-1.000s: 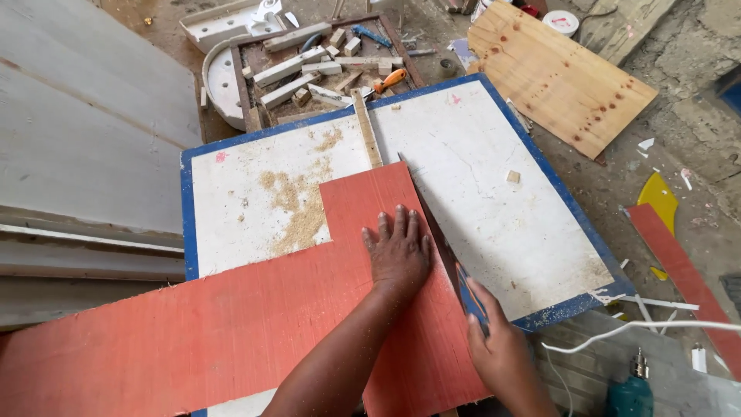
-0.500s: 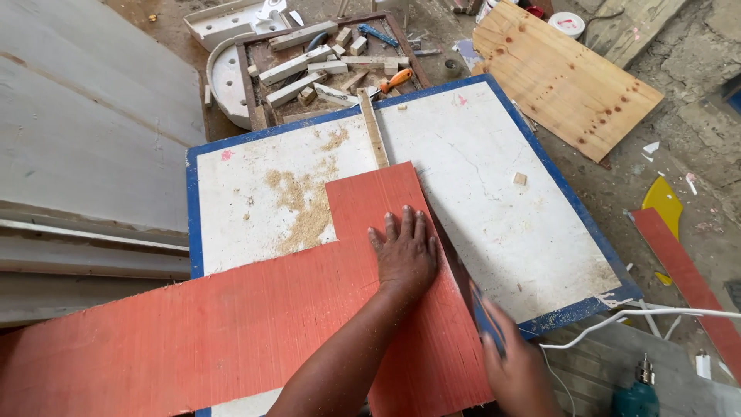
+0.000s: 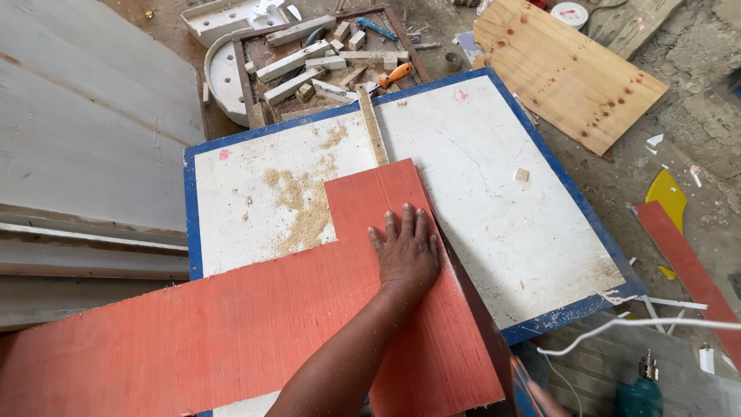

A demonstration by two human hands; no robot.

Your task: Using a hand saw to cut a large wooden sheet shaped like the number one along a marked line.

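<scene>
A red L-shaped board (image 3: 231,340) lies across a white table top with a blue edge (image 3: 502,193). My left hand (image 3: 407,259) presses flat on the board near its right edge, fingers spread and pointing away from me. Only a sliver of my right hand (image 3: 549,405) shows at the bottom edge of the view. It is beside the board's right edge and grips a blue-handled tool (image 3: 523,386).
Sawdust (image 3: 305,208) and a thin wooden strip (image 3: 372,131) lie on the table. Behind it sits a tray of wood offcuts (image 3: 324,62), with a plywood sheet (image 3: 563,69) to the right. Grey boards (image 3: 77,154) are stacked at left. A green drill (image 3: 639,394), white cable (image 3: 641,324) and red strip (image 3: 687,270) lie at right.
My right hand with the blue tool has slid toward me along the board's right edge and is nearly out of view. My left hand stays pressed on the board.
</scene>
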